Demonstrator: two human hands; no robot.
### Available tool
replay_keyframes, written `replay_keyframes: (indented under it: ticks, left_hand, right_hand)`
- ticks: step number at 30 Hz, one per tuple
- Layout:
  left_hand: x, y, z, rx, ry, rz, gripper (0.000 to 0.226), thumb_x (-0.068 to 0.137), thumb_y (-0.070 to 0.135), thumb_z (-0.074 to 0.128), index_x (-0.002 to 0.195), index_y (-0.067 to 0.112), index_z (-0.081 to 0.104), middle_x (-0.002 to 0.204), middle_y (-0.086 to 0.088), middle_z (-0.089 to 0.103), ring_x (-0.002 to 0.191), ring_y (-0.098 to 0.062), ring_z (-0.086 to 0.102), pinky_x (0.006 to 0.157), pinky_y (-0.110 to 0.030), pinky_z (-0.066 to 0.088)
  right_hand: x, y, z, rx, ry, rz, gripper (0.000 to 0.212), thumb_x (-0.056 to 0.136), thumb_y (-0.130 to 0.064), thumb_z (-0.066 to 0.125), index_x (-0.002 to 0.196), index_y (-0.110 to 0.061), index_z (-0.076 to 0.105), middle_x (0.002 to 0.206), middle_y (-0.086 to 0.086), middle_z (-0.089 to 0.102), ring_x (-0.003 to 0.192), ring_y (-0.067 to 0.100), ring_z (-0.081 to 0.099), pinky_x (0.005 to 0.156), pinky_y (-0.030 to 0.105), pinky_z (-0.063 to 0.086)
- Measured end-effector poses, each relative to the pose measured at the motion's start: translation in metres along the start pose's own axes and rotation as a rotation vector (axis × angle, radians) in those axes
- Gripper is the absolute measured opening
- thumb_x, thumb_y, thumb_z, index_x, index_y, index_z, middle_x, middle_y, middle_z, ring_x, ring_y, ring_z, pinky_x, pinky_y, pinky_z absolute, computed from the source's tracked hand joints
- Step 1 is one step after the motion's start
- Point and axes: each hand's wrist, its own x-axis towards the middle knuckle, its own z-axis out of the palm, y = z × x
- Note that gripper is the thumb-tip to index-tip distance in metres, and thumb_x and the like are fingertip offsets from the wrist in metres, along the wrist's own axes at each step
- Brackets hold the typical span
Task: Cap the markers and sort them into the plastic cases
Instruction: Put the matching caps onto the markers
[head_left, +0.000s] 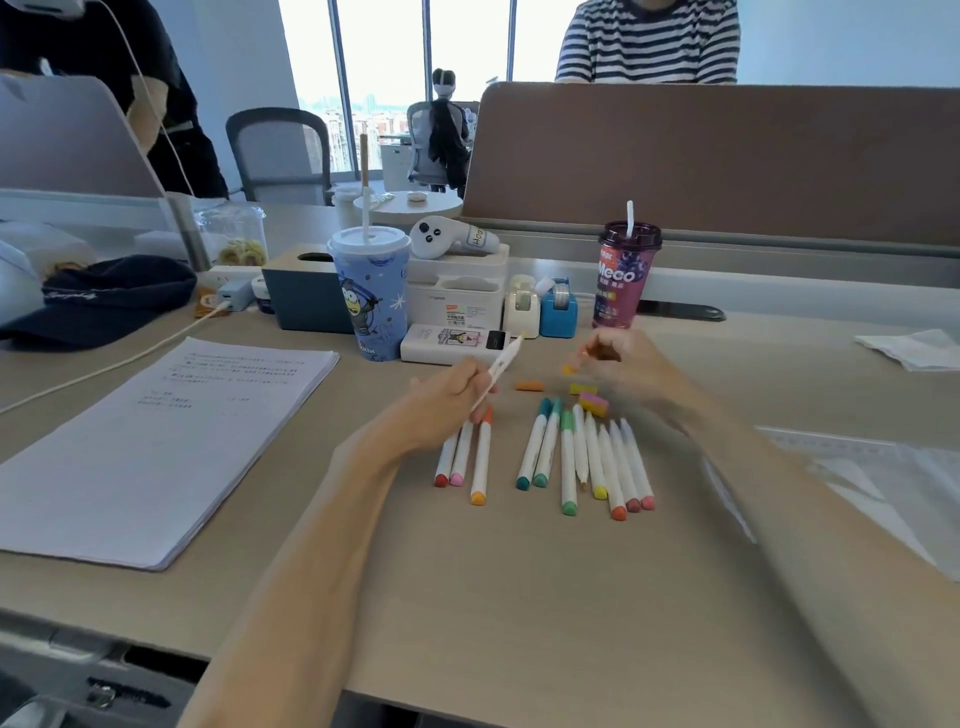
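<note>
Motion blur smears the right hand (621, 364), so whether its fingertips pinch the small orange-yellow cap (567, 370) just beside them cannot be told. The left hand (447, 400) grips a white-barrelled marker (503, 364) whose lower barrel is hidden inside the fingers, and that hand covers the upper ends of three white markers (482, 457) lying just below the grip. Right of both grips, the clear plastic case (857, 467) is cut off by the view's right edge; print on the white paper stack (156, 441) left of the grip is too small to read.
</note>
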Motion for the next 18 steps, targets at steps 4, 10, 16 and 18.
replay_keyframes:
  ticks: [4,10,16,18]
  left_hand:
    - [0.001,-0.011,-0.001,-0.168,-0.003,-0.010,0.026,0.106,0.023,0.025,0.094,0.018,0.048,0.072,0.001,0.055,0.076,-0.011,0.057,0.083,-0.031,0.047]
    - [0.002,-0.014,0.001,-0.191,0.015,-0.020,0.027,0.106,0.022,0.025,0.097,0.013,0.049,0.074,-0.001,0.057,0.067,0.005,0.057,0.074,-0.013,0.045]
    - [0.005,-0.019,0.002,-0.184,0.007,-0.010,0.028,0.106,0.026,0.027,0.097,0.015,0.051,0.069,0.003,0.058,0.074,-0.008,0.058,0.088,-0.038,0.047]
    - [0.004,-0.018,0.002,-0.184,0.008,-0.002,0.028,0.105,0.026,0.026,0.096,0.017,0.051,0.069,0.004,0.058,0.078,-0.010,0.060,0.089,-0.039,0.048]
  right_hand:
    - [0.011,-0.006,0.032,-0.134,-0.162,-0.059,0.008,0.087,-0.023,0.069,0.088,-0.023,0.061,0.089,-0.011,0.060,0.085,0.004,0.055,0.071,0.016,0.043]
    - [0.023,-0.003,0.041,-0.170,0.027,-0.182,0.010,0.090,-0.019,0.066,0.099,-0.023,0.066,0.096,-0.012,0.063,0.082,0.001,0.052,0.069,0.015,0.039]
    - [0.038,0.003,0.047,-0.559,-0.126,-0.174,0.030,0.093,-0.023,0.061,0.122,-0.023,0.066,0.124,-0.003,0.064,0.111,0.016,0.056,0.097,0.037,0.047]
    - [0.038,0.002,0.049,-0.523,-0.109,-0.141,0.025,0.091,-0.022,0.064,0.115,-0.021,0.069,0.116,-0.002,0.067,0.103,0.014,0.058,0.093,0.032,0.049]
